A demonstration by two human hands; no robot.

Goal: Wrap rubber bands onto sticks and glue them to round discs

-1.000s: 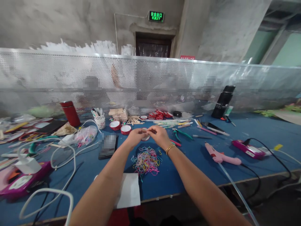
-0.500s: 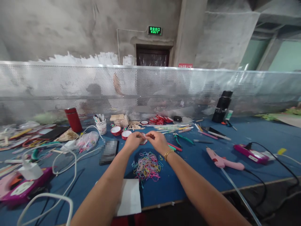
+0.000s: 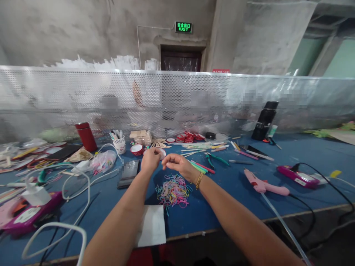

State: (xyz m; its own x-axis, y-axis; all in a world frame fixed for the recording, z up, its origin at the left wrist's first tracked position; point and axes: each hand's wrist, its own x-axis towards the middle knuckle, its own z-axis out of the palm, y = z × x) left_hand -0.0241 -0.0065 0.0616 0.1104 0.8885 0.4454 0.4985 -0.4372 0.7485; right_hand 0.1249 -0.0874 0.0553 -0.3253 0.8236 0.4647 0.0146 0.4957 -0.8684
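Note:
My left hand is closed on the edge of a small round disc with a white face and red rim. Just to its right, my right hand hovers with loosely bent fingers, apart from the disc; nothing shows in it. Below both hands lies a heap of thin coloured rubber bands. A red-rimmed round piece with a white inside rests left of my left hand. Behind the hands are several stacked red round pieces.
A phone and white paper lie by my left arm. Coloured pens and green-handled pliers are right of my right hand. Farther right rests a pink glue gun. White cable loops at left; perforated screen stands behind.
My right hand has come away from the disc, and its fingers have loosened. My left hand has shifted slightly left, still with the disc. The view has tilted down a little.

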